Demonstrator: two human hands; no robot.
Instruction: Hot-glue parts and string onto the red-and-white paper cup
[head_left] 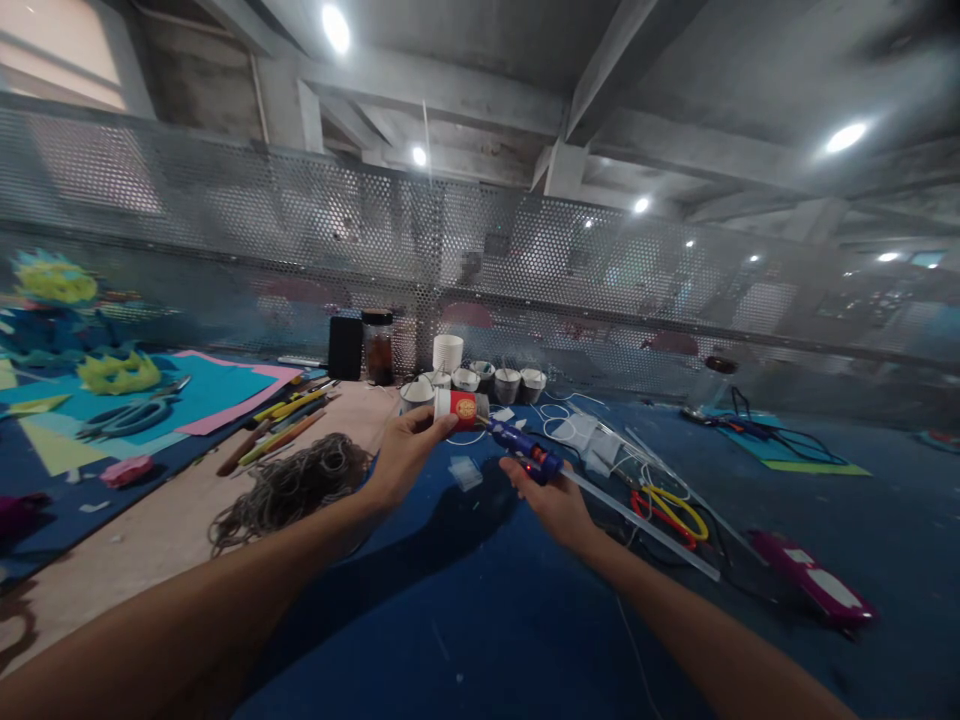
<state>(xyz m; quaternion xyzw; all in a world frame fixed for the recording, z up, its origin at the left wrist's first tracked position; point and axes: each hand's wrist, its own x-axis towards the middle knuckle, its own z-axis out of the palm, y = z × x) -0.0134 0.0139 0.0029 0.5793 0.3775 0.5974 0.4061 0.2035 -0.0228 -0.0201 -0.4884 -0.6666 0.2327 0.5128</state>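
My left hand (409, 445) holds a small paper cup (463, 408) on its side, with a red band and a yellow emblem on it. A blue hot glue gun (525, 447) is gripped in my right hand (555, 500), its tip close to the cup's right end; whether they touch I cannot tell. A small red light glows on the gun. From its back a long clear glue stick (645, 522) sticks out to the right. Behind the cup stand several small cups (507, 385) and a taller stack of white cups (448, 352).
Grey cord (300, 490) lies in a tangle at left, near several pens (289, 425), scissors (139, 412) and blue paper (210, 390). Pliers with red and yellow handles (675, 512) and a purple device (814, 578) lie at right. A perforated metal screen (360, 220) borders the back.
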